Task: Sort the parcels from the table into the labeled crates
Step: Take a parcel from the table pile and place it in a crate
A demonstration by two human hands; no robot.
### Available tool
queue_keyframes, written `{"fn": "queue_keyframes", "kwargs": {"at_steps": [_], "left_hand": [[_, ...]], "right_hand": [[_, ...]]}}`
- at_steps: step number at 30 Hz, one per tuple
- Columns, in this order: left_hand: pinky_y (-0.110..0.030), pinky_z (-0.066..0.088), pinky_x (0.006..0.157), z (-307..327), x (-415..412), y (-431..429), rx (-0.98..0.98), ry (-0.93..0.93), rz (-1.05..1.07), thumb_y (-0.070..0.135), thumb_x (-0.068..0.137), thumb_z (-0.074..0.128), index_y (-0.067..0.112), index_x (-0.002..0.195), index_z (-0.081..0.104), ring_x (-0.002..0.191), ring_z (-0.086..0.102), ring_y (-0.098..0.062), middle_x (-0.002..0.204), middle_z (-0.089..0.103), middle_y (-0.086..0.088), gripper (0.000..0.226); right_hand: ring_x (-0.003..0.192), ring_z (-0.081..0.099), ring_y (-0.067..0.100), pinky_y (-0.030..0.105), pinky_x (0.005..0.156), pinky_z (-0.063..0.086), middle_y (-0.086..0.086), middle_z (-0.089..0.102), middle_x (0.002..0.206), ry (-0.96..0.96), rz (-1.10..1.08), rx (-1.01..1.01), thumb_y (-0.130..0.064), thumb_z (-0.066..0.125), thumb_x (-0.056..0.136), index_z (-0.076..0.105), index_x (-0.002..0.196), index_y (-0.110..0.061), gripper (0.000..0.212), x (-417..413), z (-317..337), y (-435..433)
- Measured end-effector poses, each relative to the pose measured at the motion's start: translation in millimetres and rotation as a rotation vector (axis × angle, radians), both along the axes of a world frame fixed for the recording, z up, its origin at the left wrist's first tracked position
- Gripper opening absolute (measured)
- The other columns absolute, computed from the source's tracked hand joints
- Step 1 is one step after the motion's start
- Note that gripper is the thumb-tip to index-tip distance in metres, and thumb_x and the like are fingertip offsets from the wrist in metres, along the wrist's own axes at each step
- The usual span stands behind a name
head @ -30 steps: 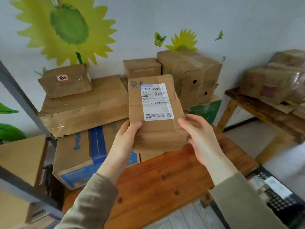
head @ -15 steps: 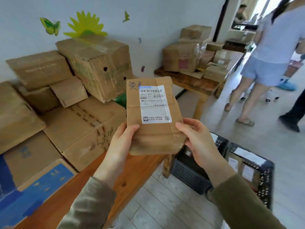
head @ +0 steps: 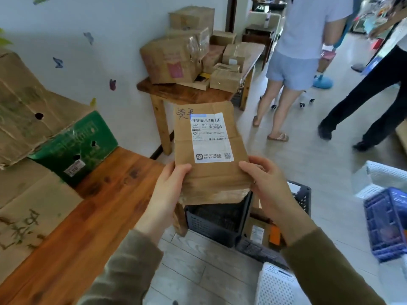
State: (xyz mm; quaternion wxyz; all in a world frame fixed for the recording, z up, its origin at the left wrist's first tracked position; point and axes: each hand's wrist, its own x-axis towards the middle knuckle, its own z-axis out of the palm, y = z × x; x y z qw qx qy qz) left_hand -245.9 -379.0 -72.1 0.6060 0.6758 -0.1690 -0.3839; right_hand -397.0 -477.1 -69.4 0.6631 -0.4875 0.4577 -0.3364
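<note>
A flat brown cardboard parcel [head: 209, 172] with a white shipping label and handwriting at its top left is held upright in front of me. My left hand [head: 165, 194] grips its lower left edge and my right hand [head: 268, 190] grips its lower right edge. Below the parcel, on the floor, stands a black crate [head: 218, 221] with a parcel or two inside. A blue crate [head: 387, 223] sits at the right, a white crate [head: 277, 285] at the bottom and another white crate [head: 383, 177] at the right edge.
The wooden table [head: 105, 208] at left carries large cardboard boxes and a green box [head: 74, 146]. A second wooden table [head: 182, 93] by the wall is stacked with parcels. Two people [head: 304, 51] stand on the floor at upper right.
My view has swung right, away from the table's boxes toward the floor crates. The parcel stays in both hands and now hangs over the black crate.
</note>
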Motion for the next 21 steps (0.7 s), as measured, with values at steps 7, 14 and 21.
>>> {"fn": "queue_keyframes", "kwargs": {"at_steps": [7,14,21], "left_hand": [[-0.026,0.045,0.078,-21.5,-19.7,-82.7,0.037,0.022,-0.148,0.034,0.095,0.049,0.029,0.116,0.048,0.097,0.056,-0.006,0.103,0.059,0.012,0.022],[-0.028,0.051,0.084,-47.4,-29.9,-182.2,0.046,0.061,-0.352,0.038,0.091,0.055,0.028,0.121,0.049,0.104,0.061,-0.013,0.113,0.063,0.006,0.032],[-0.024,0.048,0.085,-84.7,-48.8,-275.3,0.070,0.101,-0.510,0.035,0.092,0.055,0.030,0.120,0.052,0.106,0.060,-0.008,0.114,0.065,0.011,0.029]], "right_hand": [[0.093,0.062,0.013,0.029,0.083,0.052,0.001,0.063,0.103,-0.005,-0.099,0.069,-0.015,0.063,0.088,0.057,0.109,-0.015,0.021,-27.1,-22.6,-62.9],[0.085,0.063,0.011,0.027,0.075,0.053,0.001,0.064,0.099,0.017,-0.274,0.117,-0.012,0.061,0.089,0.058,0.109,-0.013,0.021,-45.9,-44.9,-139.0],[0.083,0.065,0.016,0.036,0.068,0.053,0.003,0.066,0.100,0.050,-0.422,0.192,-0.011,0.059,0.090,0.058,0.106,-0.015,0.017,-71.2,-76.8,-207.2]]}}
